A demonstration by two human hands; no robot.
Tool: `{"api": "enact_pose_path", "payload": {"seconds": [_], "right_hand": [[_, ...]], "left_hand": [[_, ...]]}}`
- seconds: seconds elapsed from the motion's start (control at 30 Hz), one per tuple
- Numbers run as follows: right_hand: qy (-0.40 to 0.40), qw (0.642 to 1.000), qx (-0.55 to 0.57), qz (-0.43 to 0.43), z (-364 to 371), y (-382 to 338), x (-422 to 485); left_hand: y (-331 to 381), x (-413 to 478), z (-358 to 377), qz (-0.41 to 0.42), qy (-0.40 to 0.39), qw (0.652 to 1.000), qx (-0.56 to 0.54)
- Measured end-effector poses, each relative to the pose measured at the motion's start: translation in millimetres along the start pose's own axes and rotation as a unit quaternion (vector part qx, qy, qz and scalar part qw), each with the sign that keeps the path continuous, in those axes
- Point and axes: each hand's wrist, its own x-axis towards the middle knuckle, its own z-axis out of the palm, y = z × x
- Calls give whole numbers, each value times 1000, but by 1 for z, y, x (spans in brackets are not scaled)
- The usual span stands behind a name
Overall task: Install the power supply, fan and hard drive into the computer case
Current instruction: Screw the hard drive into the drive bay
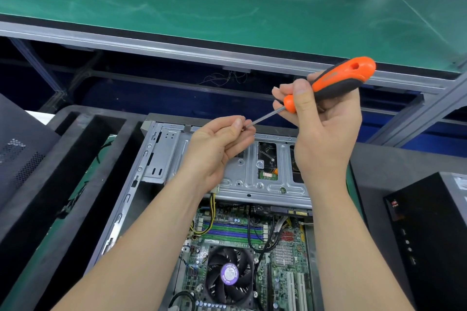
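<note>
One dark perforated panel (pixel 17 156) lies at the 9 o'clock edge of the view, beside one black foam tray (pixel 75 149). One computer case (pixel 156 156) lies open in that tray from centre to 6 o'clock. Two bare hands are raised above it. The left hand (pixel 214 149), just left of centre, has its fingers curled, with thumb and forefinger pinching one small brass-coloured screw (pixel 242 129). The screw is mostly hidden and sits at the tip of the shaft of one screwdriver (pixel 336 83). The screwdriver has an orange and black handle and slants up toward 2 o'clock. The right hand (pixel 321 124), right of centre, grips the lower part of that handle with thumb and fingers wrapped round it. Below the hands, one metal drive cage (pixel 252 185) spans the case. Two cutouts show in it, the right one partly behind the right wrist, and the hard drive (pixel 267 159) is visible through the left cutout. At 6 o'clock lies the motherboard (pixel 285 257). It carries one black fan (pixel 228 274) with a purple hub label and two white expansion slots (pixel 295 290). One black tower unit (pixel 434 240) stands at 4 o'clock. One green-matted shelf (pixel 202 7) crosses the view at 12 o'clock.
</note>
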Motion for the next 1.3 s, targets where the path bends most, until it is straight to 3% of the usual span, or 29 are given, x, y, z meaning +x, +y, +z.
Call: {"api": "enact_pose_path", "payload": {"seconds": [0.2, 0.43, 0.7, 0.8, 0.9, 0.97, 1.13, 1.3], "right_hand": [[12, 1000, -25, 2, 0, -3, 1], [39, 997, -63, -25, -7, -5, 7], [61, 974, -210, -63, -39, -8, 27], [49, 965, -255, -46, -49, -7, 28], [45, 956, -288, -38, -57, -6, 24], [41, 950, -306, -41, -61, -7, 20], [45, 947, -314, -45, -66, -7, 15], [44, 947, -316, -35, -69, -5, 12]], "left_hand": [[-2, 3, -1, -46, -6, 999, 7], [-3, 4, -4, -36, 15, 998, 45], [0, -7, 19, -21, -51, 963, 264], [-8, -8, 40, -2, -76, 913, 401], [-23, -6, 61, 94, -122, 814, 560], [-34, -2, 67, 132, -142, 768, 610], [-51, 6, 63, 160, -164, 717, 658], [-53, 9, 60, 176, -174, 705, 665]]}}
